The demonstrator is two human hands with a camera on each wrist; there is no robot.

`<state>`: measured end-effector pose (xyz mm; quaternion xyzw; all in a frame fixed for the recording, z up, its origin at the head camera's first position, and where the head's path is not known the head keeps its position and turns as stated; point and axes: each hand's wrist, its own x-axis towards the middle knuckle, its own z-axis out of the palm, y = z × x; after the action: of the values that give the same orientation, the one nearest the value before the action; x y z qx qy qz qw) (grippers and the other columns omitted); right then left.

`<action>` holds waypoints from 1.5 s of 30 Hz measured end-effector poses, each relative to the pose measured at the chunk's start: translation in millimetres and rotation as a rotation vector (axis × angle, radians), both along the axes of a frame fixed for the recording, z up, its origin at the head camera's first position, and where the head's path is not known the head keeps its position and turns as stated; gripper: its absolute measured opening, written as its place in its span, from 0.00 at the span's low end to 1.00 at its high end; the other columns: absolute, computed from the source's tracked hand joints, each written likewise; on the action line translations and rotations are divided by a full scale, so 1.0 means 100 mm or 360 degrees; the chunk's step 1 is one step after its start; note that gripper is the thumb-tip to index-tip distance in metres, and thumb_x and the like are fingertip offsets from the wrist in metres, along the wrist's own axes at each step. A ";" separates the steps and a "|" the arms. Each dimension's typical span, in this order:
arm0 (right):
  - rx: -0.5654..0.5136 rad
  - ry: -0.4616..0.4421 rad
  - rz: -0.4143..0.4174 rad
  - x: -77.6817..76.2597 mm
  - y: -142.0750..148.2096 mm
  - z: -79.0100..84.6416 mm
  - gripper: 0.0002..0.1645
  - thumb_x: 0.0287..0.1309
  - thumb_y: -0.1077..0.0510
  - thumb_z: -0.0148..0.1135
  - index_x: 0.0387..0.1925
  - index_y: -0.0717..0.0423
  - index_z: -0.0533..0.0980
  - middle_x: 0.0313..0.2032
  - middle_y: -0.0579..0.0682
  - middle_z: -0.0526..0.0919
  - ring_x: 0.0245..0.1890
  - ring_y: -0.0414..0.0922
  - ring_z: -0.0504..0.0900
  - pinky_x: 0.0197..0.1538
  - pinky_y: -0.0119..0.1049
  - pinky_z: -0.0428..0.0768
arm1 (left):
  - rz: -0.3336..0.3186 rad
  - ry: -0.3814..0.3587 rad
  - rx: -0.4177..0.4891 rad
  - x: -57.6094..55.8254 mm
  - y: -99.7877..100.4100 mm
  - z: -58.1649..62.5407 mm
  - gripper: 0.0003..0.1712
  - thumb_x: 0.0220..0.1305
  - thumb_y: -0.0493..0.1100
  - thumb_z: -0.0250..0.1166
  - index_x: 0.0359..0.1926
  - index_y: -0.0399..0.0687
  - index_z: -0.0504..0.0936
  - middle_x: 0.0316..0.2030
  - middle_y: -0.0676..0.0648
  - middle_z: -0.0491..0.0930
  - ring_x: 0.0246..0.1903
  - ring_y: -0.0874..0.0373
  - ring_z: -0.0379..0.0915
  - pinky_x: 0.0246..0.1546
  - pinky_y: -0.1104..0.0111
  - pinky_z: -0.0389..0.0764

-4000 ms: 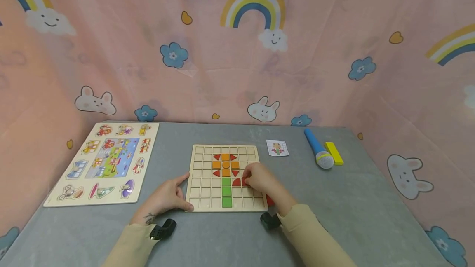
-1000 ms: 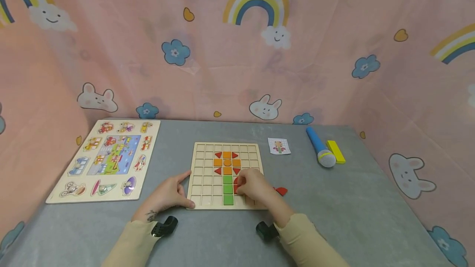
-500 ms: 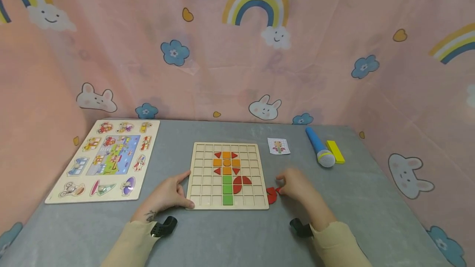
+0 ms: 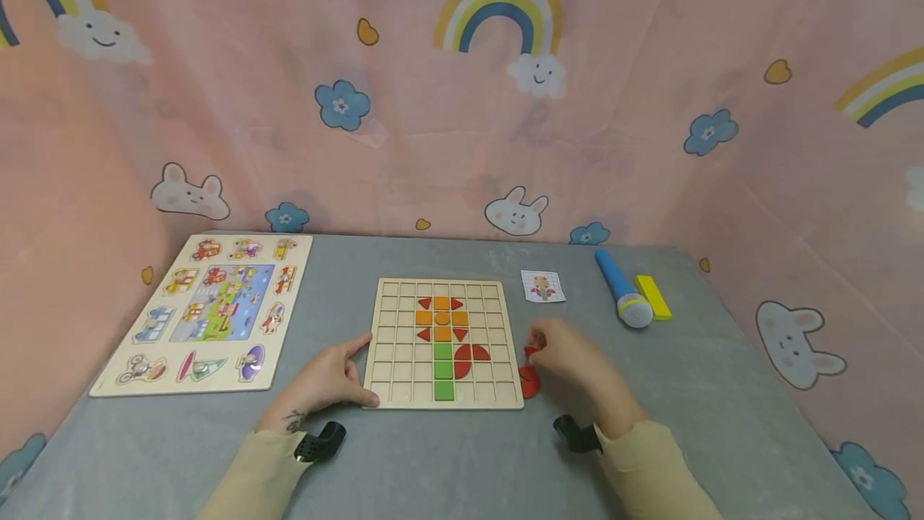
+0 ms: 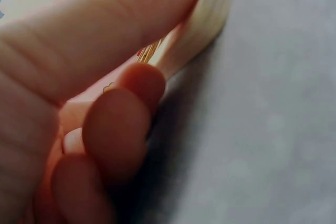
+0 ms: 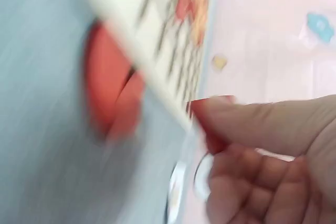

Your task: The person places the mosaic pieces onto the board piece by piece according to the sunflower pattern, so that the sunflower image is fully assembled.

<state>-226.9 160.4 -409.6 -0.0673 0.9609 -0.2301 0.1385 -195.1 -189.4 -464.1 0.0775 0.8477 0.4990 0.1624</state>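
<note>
A wooden grid board (image 4: 404, 375) lies mid-table, bearing orange squares (image 4: 441, 303), green squares (image 4: 443, 371), small red triangles and red quarter-circle pieces (image 4: 462, 367). My left hand (image 4: 325, 383) touches its left side, straight index finger at the edge and thumb at the near corner. Off the board's right side, my right hand (image 4: 570, 351) pinches a red piece (image 6: 207, 127) between thumb and fingers, which hide part of its outline. Below that hand, loose red pieces (image 4: 529, 382) lie on the table against the board's right edge, overlapping in the right wrist view.
A small pattern card (image 4: 543, 286) lies behind the right hand. Farther right are a blue toy microphone (image 4: 617, 283) and a yellow block (image 4: 653, 298). A large picture puzzle board (image 4: 162, 371) occupies the left. Patterned pink cloth (image 4: 433, 167) hangs behind the table.
My right hand has left the board, where red quarter-circles now show beside the green column, gone to the loose pieces, and now moves slightly left and back with one. The left hand stays put.
</note>
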 end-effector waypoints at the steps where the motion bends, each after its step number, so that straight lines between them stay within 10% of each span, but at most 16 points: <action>1: -0.0069 0.0015 0.0004 -0.02 -0.08 0.02 0.07 0.48 0.66 0.63 0.33 0.57 0.78 0.27 0.50 0.74 0.28 0.45 0.70 0.29 0.35 0.69 | 0.0002 -0.0002 -0.0003 0.00 0.00 0.00 0.64 0.31 0.40 0.80 0.70 0.42 0.54 0.13 0.49 0.73 0.12 0.63 0.62 0.16 0.70 0.65; 8: -0.0372 0.0142 0.0158 -0.12 -0.78 0.05 0.07 0.54 0.63 0.62 0.37 0.57 0.81 0.30 0.49 0.79 0.29 0.44 0.72 0.31 0.33 0.73 | -0.0003 0.0006 -0.0016 -0.02 0.02 -0.01 0.64 0.30 0.41 0.80 0.70 0.43 0.54 0.14 0.49 0.74 0.13 0.63 0.63 0.16 0.69 0.66; 22: -0.0166 0.0117 0.0322 -0.16 -1.40 -0.13 0.06 0.52 0.66 0.64 0.22 0.57 0.79 0.23 0.48 0.77 0.21 0.42 0.70 0.27 0.32 0.70 | -0.0053 0.0040 0.0022 -0.02 0.00 -0.04 0.64 0.31 0.40 0.80 0.69 0.37 0.54 0.13 0.51 0.73 0.13 0.64 0.62 0.15 0.70 0.65; 35: 0.0109 0.0241 0.0290 -0.09 -1.42 -0.07 0.07 0.55 0.61 0.60 0.25 0.53 0.82 0.25 0.46 0.81 0.20 0.40 0.70 0.24 0.33 0.68 | -0.0019 0.0024 -0.0018 -0.02 0.02 -0.03 0.64 0.30 0.41 0.80 0.69 0.39 0.55 0.13 0.51 0.73 0.12 0.65 0.62 0.15 0.71 0.64; 45: 0.0026 0.0215 0.0101 -0.11 -0.65 0.15 0.12 0.52 0.65 0.62 0.40 0.63 0.81 0.39 0.55 0.82 0.37 0.47 0.77 0.43 0.44 0.77 | -0.0023 0.0043 -0.0013 -0.02 0.00 -0.01 0.64 0.30 0.41 0.80 0.69 0.39 0.54 0.13 0.50 0.73 0.13 0.63 0.63 0.15 0.70 0.65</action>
<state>-237.7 95.4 -394.8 -0.1119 0.9673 -0.2126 0.0810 -197.1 -189.1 -465.3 0.0897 0.8513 0.4931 0.1550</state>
